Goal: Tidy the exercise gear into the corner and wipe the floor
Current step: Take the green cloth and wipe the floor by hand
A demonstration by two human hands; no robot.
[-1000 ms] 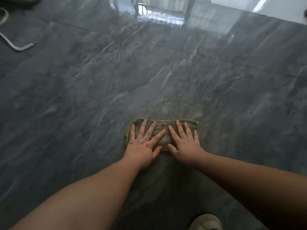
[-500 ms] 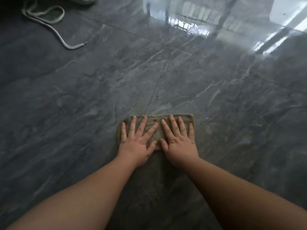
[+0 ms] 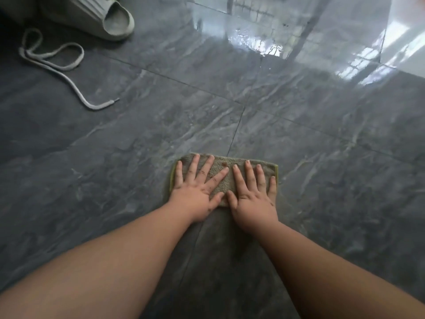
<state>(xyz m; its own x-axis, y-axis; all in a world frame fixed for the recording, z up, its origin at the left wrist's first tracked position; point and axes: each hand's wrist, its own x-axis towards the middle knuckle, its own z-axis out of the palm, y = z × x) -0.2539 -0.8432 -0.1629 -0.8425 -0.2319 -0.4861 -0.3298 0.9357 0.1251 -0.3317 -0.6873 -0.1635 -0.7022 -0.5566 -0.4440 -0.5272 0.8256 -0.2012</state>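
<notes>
A folded grey-green cloth with a yellow edge lies flat on the dark grey marble floor. My left hand presses on the cloth's left half with straight, spread fingers. Beside it, my right hand presses flat on the right half. Both palms cover the cloth's near edge. A darker streak of floor runs back from the cloth between my forearms.
A pale grey slip-on shoe lies at the far left. Near it a loose white lace curls across the floor. Bright window reflections shine on the tiles at the far right.
Both hands have pushed the cloth forward over the floor. The lace has come nearer in view, and the shoe has come into view at the top left.
</notes>
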